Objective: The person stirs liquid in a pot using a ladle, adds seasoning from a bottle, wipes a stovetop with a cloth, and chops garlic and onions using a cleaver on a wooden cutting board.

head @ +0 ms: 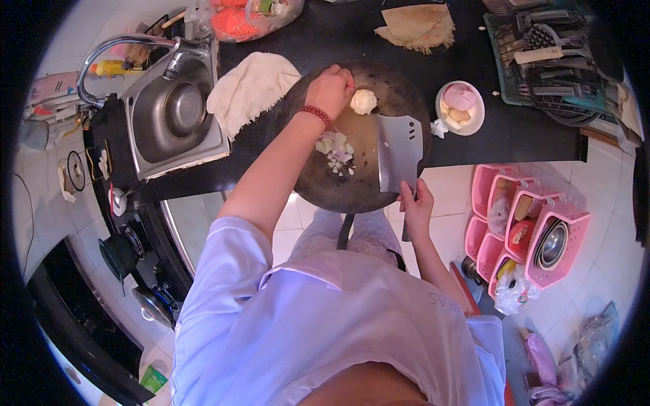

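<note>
My right hand (pixel 417 207) grips a metal cleaver (pixel 401 152) by its handle. The wide blade, with several small holes near one corner, lies flat over the right part of a round, dark wooden cutting board (pixel 350 195). On the left part of the board's far side, my left hand (pixel 331 90) is curled, wearing a red beaded bracelet; what its fingers hold, if anything, is hidden. Just right of those fingers sits a pale, whole bulb, apparently garlic (pixel 363 102). Nearer to me lies a small heap of loose pale cloves and pieces (pixel 336 149).
A white bowl (pixel 481 114) holding purple and pale food stands right of the board. Left are a cream cloth (pixel 254 91) and a steel sink (pixel 177 122). A utensil rack (pixel 553 61) fills the far right; pink baskets (pixel 558 269) stand below. A brown cloth (pixel 419 25) lies behind.
</note>
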The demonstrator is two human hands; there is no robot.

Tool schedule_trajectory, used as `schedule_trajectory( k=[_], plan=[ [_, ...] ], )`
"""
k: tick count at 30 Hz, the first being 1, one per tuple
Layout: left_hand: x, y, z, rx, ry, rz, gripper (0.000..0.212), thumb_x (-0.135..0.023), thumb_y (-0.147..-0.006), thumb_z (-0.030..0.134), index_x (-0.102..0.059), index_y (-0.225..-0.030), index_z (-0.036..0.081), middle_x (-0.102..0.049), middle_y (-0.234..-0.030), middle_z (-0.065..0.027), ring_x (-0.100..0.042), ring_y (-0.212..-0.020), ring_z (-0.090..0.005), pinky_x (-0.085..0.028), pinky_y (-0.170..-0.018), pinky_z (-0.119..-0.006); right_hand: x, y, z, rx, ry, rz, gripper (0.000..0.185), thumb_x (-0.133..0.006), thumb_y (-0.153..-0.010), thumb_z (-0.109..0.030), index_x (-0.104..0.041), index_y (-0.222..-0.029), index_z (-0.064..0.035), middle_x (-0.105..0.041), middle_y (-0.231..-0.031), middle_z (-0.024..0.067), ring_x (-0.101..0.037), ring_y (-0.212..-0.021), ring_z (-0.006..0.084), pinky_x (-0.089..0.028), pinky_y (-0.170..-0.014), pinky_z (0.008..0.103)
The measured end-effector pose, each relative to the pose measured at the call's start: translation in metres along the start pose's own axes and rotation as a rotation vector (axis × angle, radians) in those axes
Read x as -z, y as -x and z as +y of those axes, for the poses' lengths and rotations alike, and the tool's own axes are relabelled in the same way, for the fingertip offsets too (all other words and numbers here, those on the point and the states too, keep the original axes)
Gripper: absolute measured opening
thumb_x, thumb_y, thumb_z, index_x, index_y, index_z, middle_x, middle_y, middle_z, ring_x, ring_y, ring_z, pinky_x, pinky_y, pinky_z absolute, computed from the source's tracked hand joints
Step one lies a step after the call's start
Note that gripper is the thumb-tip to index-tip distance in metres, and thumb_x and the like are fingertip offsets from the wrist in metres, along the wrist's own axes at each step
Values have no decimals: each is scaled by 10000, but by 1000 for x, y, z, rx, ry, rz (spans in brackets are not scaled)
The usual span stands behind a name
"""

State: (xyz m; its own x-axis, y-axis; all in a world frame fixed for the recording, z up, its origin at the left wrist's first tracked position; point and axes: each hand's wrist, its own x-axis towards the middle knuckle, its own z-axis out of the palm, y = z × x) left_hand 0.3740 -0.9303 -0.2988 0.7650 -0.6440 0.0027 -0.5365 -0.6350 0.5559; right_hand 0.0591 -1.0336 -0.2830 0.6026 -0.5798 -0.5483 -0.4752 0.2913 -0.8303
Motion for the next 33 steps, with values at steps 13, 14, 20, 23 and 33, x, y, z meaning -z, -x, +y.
schedule_trajectory(
  k=[13, 14, 20, 23, 33],
  plan=[
    [31, 7, -12, 32, 92, 108, 77, -628, -910, 111, -591, -948, 55, -654, -944, -199, -660, -874, -404, -534, -749, -487, 3, 0, -4, -9, 29, 2, 109, -663, -974, -143, -609, -965, -48, -572, -695, -13, -485, -531, 44, -378, -457, 213],
    [48, 1, -17, 25, 133, 159, 68, -629, -905, 102, -592, -935, 53, -653, -924, -196, -668, -874, -386, -533, -749, -481, 2, 0, -4, -6, 20, 10, 106, -660, -975, -134, -602, -962, -47, -568, -689, -12, -477, -521, 42, -371, -452, 209],
    [192, -68, -58, 18, -30, 746, 161, -749, -867, 188, -676, -890, 46, -708, -792, -167, -697, -729, -365, -543, -655, -429, -1, 1, -9, -22, 6, -3, 119, -661, -972, -121, -576, -927, -52, -562, -669, -4, -459, -487, 44, -355, -436, 204],
    [234, -93, -72, 187, -273, 703, 293, -761, -849, 390, -732, -888, 102, -728, -796, -142, -710, -782, -367, -552, -678, -456, -2, 1, -8, 7, 22, 3, 126, -662, -972, -127, -574, -929, -47, -560, -661, -1, -466, -492, 48, -361, -437, 209],
    [95, 27, 7, -243, 122, 417, 113, -665, -895, 116, -712, -987, 71, -697, -982, -107, -656, -898, -320, -538, -792, -411, -2, 5, -11, -62, 16, 7, 135, -664, -976, -156, -606, -996, -35, -572, -689, -1, -476, -517, 52, -362, -439, 226]
  ],
)
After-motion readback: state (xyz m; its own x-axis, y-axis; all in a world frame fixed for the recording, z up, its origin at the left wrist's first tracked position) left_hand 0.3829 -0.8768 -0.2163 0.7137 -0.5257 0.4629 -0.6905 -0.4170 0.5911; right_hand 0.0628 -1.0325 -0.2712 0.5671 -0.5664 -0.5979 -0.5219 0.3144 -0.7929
